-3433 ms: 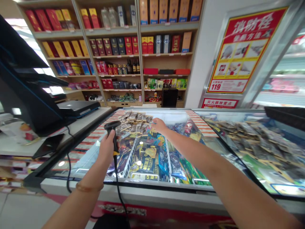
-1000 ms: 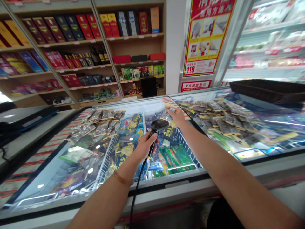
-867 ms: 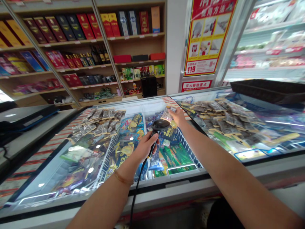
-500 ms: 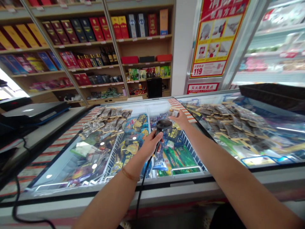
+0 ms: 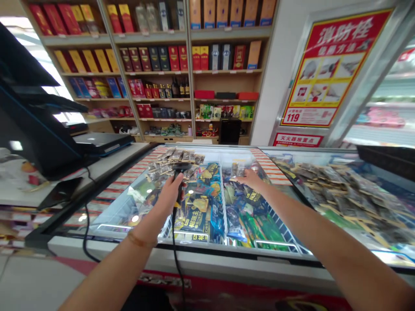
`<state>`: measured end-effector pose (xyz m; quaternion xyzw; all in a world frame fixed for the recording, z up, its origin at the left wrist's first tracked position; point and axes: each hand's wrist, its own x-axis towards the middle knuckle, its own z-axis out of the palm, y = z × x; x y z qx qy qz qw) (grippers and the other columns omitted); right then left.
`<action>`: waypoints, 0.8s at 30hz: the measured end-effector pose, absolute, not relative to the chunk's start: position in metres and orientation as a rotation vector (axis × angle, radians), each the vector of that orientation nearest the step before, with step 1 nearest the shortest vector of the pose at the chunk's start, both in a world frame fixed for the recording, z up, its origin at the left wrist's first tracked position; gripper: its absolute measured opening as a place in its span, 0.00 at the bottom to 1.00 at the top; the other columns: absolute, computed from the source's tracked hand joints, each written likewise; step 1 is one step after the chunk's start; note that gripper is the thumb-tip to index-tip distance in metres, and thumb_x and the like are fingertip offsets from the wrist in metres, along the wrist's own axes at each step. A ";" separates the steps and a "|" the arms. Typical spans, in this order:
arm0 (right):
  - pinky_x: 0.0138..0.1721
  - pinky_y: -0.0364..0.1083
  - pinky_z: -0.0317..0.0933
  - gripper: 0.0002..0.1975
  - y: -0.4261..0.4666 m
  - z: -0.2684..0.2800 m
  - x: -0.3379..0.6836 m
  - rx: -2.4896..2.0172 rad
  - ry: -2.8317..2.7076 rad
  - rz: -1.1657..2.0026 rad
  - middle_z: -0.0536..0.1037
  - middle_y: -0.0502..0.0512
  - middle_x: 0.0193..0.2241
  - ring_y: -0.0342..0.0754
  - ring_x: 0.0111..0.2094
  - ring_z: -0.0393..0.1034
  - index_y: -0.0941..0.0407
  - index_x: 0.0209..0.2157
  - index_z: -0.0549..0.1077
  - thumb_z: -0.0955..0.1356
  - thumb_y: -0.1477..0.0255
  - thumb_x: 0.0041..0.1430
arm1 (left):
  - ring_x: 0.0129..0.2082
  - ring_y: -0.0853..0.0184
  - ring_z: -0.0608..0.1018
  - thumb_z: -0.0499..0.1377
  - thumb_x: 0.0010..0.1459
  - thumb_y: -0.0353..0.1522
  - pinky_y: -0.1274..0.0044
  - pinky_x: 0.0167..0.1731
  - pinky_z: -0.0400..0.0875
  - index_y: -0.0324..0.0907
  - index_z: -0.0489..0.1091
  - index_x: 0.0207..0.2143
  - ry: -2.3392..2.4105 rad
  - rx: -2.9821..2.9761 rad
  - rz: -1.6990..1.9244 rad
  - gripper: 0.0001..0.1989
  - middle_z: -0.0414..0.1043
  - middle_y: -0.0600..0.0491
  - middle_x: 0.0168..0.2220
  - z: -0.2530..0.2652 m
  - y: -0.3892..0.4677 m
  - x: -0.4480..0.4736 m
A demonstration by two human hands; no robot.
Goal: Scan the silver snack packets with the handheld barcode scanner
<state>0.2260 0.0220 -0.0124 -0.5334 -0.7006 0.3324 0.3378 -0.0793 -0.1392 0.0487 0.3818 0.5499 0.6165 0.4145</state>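
Note:
My left hand [image 5: 171,190] is wrapped round the handle of a black barcode scanner [image 5: 182,166], its head uppermost and a black cord hanging from its base. Over the freezer's glass top [image 5: 212,151], my right hand [image 5: 251,178] has its fingers at the lower edge of a small clear packet [image 5: 238,167] with a brown top strip. It appears to hold the packet; whether the packet also touches the glass is unclear. Left of it, behind the scanner, lies a pile of similar packets [image 5: 162,166] on the glass.
Wire baskets of bagged goods [image 5: 197,216] show through the glass. More packets [image 5: 350,185] lie on the right-hand freezer, by a black tray [image 5: 389,166]. A counter with a dark machine [image 5: 48,129] stands at left. Shelves of boxes [image 5: 158,58] line the back.
The view has tilted up and turned left, bringing the dark machine into sight. My left hand has carried the scanner left, toward the packet pile. My right hand stays near the small packet.

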 end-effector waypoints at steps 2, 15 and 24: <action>0.24 0.40 0.55 0.12 0.013 -0.004 0.183 -1.243 -1.847 1.235 0.72 0.48 0.18 0.40 0.20 0.61 0.57 0.26 0.69 0.75 0.68 0.49 | 0.13 0.74 0.67 0.66 0.45 0.51 0.79 0.12 0.59 0.42 0.64 0.32 1.460 0.928 1.569 0.25 0.70 0.58 0.24 0.050 -0.148 -0.111; 0.40 0.46 0.74 0.39 0.009 0.032 0.003 -1.074 -1.317 1.570 0.78 0.58 0.44 0.45 0.35 0.76 0.56 0.52 0.69 0.80 0.84 0.36 | 0.12 0.73 0.66 0.61 0.52 0.48 0.81 0.11 0.58 0.43 0.64 0.32 1.650 0.791 1.687 0.19 0.67 0.59 0.21 0.059 -0.185 -0.181; 0.52 0.54 0.69 0.20 0.036 -0.006 0.132 -1.312 -1.710 0.775 0.80 0.57 0.48 0.53 0.47 0.76 0.55 0.47 0.76 0.73 0.78 0.50 | 0.13 0.74 0.67 0.64 0.51 0.48 0.79 0.12 0.60 0.42 0.64 0.31 1.395 0.897 1.617 0.20 0.69 0.58 0.24 0.052 -0.143 -0.094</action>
